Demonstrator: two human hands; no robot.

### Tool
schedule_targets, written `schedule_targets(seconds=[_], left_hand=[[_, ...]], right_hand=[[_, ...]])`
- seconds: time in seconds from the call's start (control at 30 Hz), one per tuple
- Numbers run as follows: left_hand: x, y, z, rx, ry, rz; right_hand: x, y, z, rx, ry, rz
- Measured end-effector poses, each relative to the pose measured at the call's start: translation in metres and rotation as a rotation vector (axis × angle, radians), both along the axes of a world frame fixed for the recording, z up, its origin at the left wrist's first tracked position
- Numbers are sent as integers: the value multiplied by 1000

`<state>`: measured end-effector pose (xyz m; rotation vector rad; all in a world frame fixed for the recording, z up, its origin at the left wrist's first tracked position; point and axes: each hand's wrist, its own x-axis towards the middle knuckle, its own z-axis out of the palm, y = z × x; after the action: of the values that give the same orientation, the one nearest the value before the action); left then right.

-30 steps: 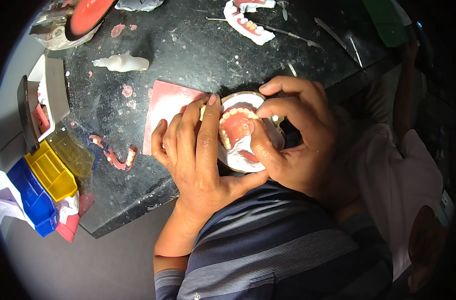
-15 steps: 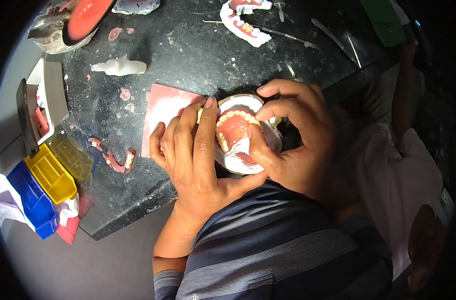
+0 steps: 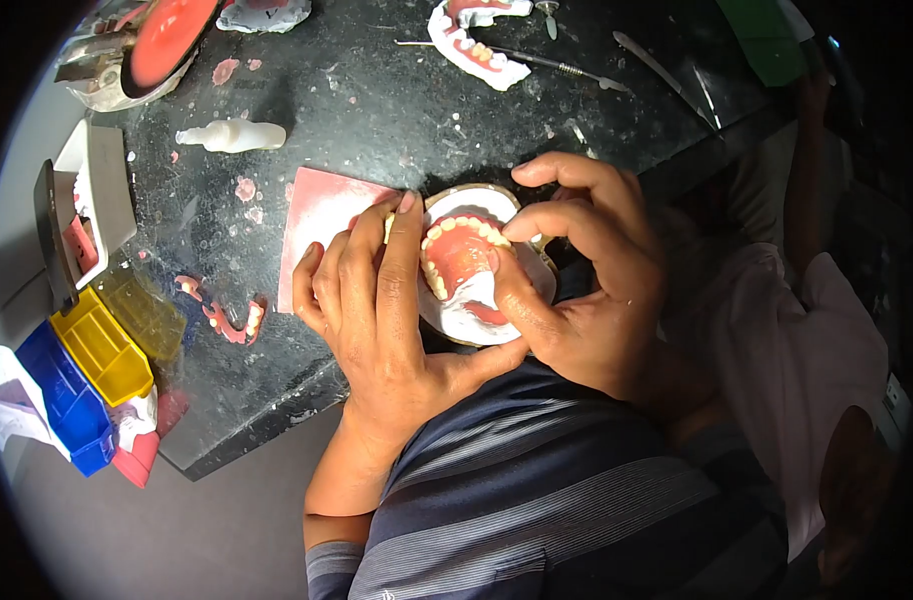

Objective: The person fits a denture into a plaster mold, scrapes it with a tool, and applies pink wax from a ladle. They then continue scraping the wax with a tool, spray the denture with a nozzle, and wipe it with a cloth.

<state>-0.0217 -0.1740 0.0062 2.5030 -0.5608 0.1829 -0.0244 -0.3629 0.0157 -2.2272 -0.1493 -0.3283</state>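
Observation:
A pink denture [image 3: 463, 250] with an arch of cream teeth sits on a white plaster dental cast [image 3: 464, 324] that has a brownish rim. My left hand [image 3: 382, 310] is curved around the cast's left side, its thumb along the near edge. The fingers lie partly over a pink wax sheet [image 3: 317, 215]. My right hand [image 3: 587, 275] pinches the denture's right side, thumb on the inner pink face and index finger at the outside of the teeth. Its other fingers are curled above. Part of the cast's left edge is hidden behind my left fingers.
On the dark bench lie a white bottle [image 3: 232, 135], a partial denture [image 3: 239, 322], another plaster cast with teeth [image 3: 467, 50], a thin metal tool [image 3: 567, 68] and a knife [image 3: 657, 70]. Yellow [image 3: 102, 345] and blue [image 3: 67, 400] trays stand left. Another person [image 3: 777, 330] is at right.
The bench and both hands with the cast sit slightly farther left in view. My grip on the cast and denture looks nearly the same.

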Motion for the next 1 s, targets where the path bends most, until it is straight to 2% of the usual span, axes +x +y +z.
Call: schedule_targets(seconds=[1.0], left_hand=[[0, 0, -1, 2, -8, 11]], right_hand=[[-10, 0, 0, -45, 3, -22]])
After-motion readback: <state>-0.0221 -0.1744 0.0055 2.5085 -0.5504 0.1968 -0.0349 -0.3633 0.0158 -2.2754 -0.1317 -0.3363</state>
